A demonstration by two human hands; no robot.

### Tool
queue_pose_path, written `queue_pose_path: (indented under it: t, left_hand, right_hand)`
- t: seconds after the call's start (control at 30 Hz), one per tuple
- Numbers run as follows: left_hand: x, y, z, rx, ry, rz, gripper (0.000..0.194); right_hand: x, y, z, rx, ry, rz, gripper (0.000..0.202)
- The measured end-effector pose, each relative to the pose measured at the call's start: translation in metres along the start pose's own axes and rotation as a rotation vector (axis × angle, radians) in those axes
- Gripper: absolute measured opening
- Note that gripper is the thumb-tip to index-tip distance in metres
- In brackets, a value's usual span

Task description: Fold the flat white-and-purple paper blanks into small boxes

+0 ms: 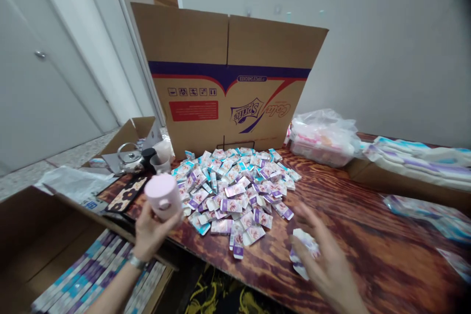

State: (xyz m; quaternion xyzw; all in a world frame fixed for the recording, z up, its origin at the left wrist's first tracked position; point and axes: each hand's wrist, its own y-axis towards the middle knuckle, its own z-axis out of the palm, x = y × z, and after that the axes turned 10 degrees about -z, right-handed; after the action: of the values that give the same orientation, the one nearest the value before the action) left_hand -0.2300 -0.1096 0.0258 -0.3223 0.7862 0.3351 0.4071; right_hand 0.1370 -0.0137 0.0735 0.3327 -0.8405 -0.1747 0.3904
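My left hand [156,230] is wrapped round a light pink cup [164,197], raised at the left front of the table. The cup has a small handle-like bump on its side. My right hand [324,255] is over the table's front right, with its fingers apart and a little blurred. Beneath its thumb is a white and purple packet [300,270]; whether they touch is unclear. Between my hands spreads a heap of small printed boxes [235,191], white with purple or turquoise ends, some lying across each other.
A large cardboard carton [228,83] stands behind the heap. At left are a metal kettle [130,158], a clear plastic cup [161,163] and an open carton [29,225] with rows of packed boxes. A plastic bag [324,137] and stacked packs [415,157] lie at right.
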Motion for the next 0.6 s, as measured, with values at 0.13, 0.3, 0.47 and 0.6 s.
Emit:
queue_pose_path:
  t: [0.13,0.3,0.47,0.6]
  left_hand:
    - [-0.039,-0.049,0.026,0.286,-0.056,0.093,0.048]
    - [-0.075,-0.083,0.050,0.555,-0.226,0.135,0.053]
    - [-0.095,-0.092,0.058,0.608,-0.232,0.213,0.047]
    - [-0.103,-0.096,0.059,0.612,-0.234,0.290,0.039]
  right_hand:
    - [0.058,0.032,0.029,0.230,0.137,-0.337,0.065]
    - [0.084,0.048,0.037,0.268,0.255,-0.402,0.074]
    - [0.083,0.038,0.030,0.177,0.220,-0.355,0.067]
    - [0.081,0.029,0.025,0.116,0.158,-0.394,0.066]
